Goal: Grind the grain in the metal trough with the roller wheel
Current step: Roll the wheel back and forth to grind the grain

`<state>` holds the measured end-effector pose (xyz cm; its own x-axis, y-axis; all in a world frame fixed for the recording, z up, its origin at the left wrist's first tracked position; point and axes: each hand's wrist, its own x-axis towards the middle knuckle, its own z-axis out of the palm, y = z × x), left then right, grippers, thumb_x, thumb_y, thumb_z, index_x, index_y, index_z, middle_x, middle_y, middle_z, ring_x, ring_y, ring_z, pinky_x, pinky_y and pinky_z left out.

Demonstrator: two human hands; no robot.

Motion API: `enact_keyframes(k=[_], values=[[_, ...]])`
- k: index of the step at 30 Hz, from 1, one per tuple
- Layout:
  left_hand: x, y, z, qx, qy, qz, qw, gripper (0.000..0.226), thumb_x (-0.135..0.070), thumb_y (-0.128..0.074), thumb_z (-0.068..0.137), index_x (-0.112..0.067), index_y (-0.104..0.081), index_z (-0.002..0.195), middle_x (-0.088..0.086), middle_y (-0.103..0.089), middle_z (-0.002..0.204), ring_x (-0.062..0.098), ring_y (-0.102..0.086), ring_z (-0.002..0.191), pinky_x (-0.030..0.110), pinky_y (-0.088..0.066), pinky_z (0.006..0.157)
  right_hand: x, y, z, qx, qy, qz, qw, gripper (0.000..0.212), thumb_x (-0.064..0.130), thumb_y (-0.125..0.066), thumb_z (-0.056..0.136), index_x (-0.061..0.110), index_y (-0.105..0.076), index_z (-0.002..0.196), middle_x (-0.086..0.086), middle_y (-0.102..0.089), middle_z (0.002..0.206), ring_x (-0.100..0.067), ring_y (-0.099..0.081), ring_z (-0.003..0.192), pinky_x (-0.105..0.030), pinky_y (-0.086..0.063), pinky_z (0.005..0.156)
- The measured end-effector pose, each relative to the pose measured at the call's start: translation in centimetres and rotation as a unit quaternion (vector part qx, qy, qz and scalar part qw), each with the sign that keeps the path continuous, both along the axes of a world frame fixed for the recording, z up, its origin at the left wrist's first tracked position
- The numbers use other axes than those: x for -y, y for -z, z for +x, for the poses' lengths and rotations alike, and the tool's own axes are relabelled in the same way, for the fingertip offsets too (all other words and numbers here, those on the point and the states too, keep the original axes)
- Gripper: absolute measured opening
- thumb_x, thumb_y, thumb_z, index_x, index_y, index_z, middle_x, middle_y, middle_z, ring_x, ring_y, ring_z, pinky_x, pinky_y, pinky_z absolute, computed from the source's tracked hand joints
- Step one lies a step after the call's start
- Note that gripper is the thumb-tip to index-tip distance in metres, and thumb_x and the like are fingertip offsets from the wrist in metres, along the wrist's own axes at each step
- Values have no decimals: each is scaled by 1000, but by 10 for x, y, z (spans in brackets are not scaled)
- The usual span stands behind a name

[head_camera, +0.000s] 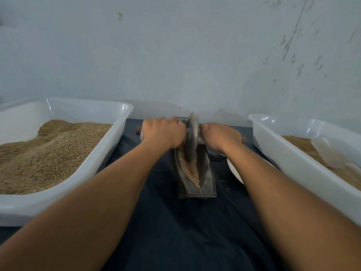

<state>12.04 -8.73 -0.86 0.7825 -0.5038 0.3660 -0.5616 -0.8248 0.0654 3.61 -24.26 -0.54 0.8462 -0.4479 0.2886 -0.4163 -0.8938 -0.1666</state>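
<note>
A narrow metal trough (209,184) lies lengthwise on a dark cloth in the middle. Tan grain (190,169) fills its groove. A grey metal roller wheel (192,133) stands upright in the far half of the trough, on a wooden axle handle that sticks out on both sides. My left hand (164,132) grips the left handle, and my right hand (219,136) grips the right handle. Both arms are stretched forward. The far end of the trough is hidden behind the wheel and hands.
A large white plastic tub (109,151) heaped with grain stands at the left. A second white tub (289,163) at the right holds grain and a pale scoop (330,153). A white dish edge (234,172) shows beside the trough. A pale wall rises close behind.
</note>
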Motion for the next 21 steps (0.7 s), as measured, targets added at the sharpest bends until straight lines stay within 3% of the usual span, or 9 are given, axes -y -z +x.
enact_keyframes(k=[10,15,21], values=[[9,-5,14,28,3,8,1000,49,-42,-16,94,-24,-57,113,8,-66,112,30,-59,94,42,-39,77,9,-6,18,-27,23,19,999,53,48,-17,97,22,-63,100,-6,-58,95,-25,-52,80,-37,-32,65],[7,-3,8,31,-8,-1,999,42,-42,-14,94,-24,-52,97,6,-62,92,27,-53,80,42,-40,75,8,-1,14,-5,19,5,1000,50,47,-16,97,25,-59,82,-2,-54,80,-17,-46,68,-32,-24,55],[0,4,-3,25,-2,-12,1000,39,-43,-12,92,-25,-46,90,4,-53,81,29,-53,77,44,-42,74,1,7,-2,40,0,-38,998,51,42,-16,99,23,-56,73,1,-51,70,-21,-48,67,-38,-33,66]])
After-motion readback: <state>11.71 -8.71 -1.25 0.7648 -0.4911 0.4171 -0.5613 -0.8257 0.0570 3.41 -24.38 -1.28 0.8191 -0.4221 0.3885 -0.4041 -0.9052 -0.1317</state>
